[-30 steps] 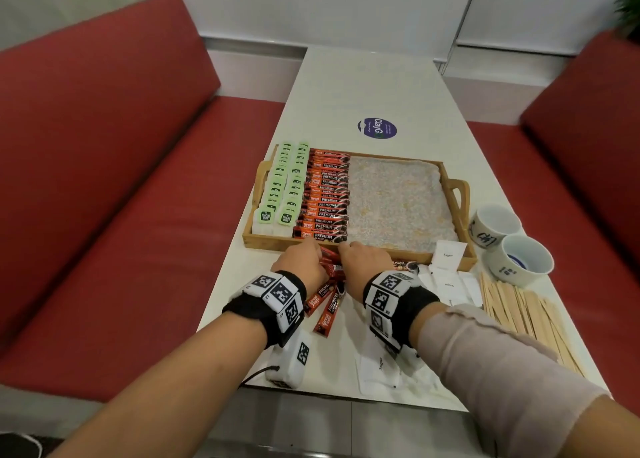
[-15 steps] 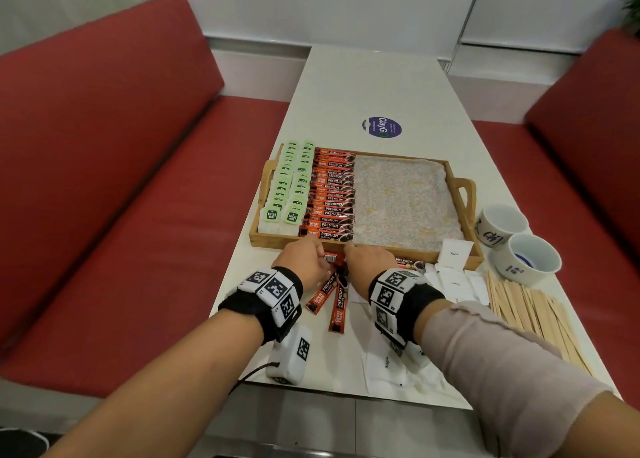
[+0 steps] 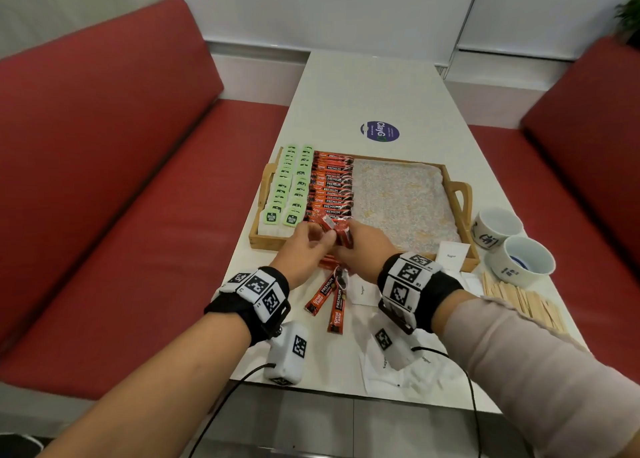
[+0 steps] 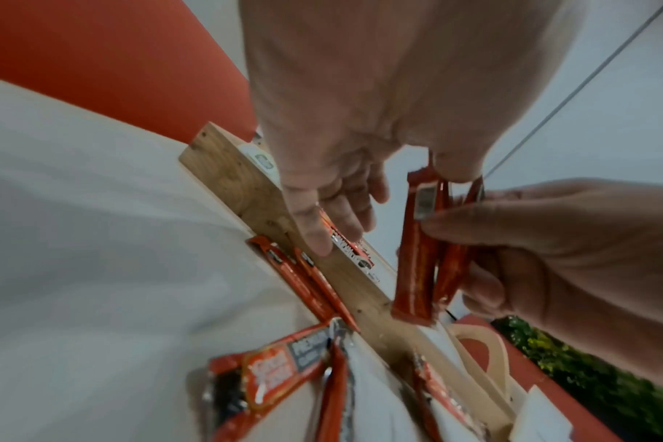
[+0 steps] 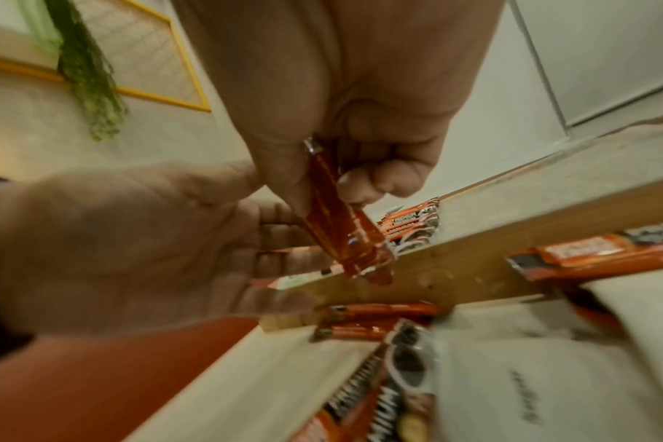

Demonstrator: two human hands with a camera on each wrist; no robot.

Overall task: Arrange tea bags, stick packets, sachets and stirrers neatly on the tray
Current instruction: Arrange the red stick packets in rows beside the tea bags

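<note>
Above tray rim, right hand fingers pinch stick packets; left hand fingers loose alongside

"PREMIUM" on red stick packets in tray, "Great Taste PREMIUM CLASSIC" on loose packets on table, "Sugar" on white sachets, "ClayG" on round blue sticker.

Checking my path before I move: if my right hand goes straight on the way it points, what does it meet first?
Probably the near end of the row of red stick packets in the tray. The right hand, gripping a packet bundle, points forward-left over the near rim; depth is unclear.
</note>
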